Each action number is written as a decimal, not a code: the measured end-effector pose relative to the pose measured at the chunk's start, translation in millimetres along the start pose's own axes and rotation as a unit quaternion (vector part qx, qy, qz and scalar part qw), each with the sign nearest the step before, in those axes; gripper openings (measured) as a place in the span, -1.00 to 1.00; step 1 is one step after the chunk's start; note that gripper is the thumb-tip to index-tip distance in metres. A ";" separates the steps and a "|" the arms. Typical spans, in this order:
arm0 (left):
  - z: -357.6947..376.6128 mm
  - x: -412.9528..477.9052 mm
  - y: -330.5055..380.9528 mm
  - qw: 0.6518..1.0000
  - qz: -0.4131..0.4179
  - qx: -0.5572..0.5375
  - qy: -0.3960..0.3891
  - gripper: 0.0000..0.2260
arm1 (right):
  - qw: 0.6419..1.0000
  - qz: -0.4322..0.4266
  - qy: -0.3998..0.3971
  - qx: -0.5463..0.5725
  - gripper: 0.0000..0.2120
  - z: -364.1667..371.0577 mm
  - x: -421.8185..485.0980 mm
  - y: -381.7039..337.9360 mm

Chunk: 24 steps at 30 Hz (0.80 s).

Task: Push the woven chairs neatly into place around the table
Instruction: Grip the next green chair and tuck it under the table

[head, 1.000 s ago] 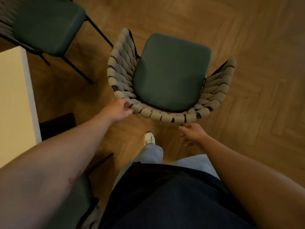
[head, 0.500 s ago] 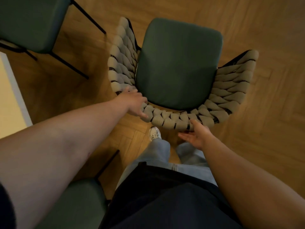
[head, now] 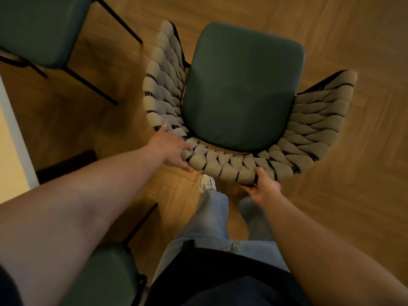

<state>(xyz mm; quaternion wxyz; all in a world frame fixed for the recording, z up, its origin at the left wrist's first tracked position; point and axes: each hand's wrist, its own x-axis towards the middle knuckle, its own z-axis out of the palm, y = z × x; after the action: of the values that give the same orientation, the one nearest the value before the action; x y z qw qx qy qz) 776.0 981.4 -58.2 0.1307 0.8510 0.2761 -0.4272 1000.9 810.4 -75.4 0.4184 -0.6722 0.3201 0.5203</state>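
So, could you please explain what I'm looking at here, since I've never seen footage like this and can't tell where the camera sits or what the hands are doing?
There is no machine here: a person wears one wide-angle camera on their head, looking forward and down, so you see their own arms, legs and shoe from above. In front of them stands a woven chair with a dark green seat cushion and a curved beige woven backrest. The left hand has its grip on the left end of the backrest rim, and the right hand holds the rim from below, nearer the middle. Two more green-seated chairs show partly: one at the upper left, one at the bottom left. The pale edge at the far left is the table. Everything stands on a wooden parquet floor.
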 end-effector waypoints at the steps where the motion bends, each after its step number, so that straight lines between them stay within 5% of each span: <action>1: 2.9 -0.6 2.1 1.000 -0.002 -0.002 0.003 -0.12 | 1.000 -0.005 0.006 -0.005 -0.44 -1.2 -0.3 0.0; 12: 37.6 -26.1 75.0 0.987 -0.094 -0.128 0.004 -0.09 | 0.988 -0.041 -0.026 -0.145 -0.53 -28.0 -3.8 -41.9; 24: 24.8 -15.2 187.6 0.921 -0.238 -0.307 0.022 -0.14 | 0.930 -0.072 -0.112 -0.344 -0.66 -34.8 19.6 -142.0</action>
<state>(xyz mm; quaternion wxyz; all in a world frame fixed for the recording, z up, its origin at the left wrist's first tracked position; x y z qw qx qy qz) 861.5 812.0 -63.5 0.2736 0.6876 0.5910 -0.3210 1143.8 842.5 -58.1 0.2308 -0.7333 0.0235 0.6391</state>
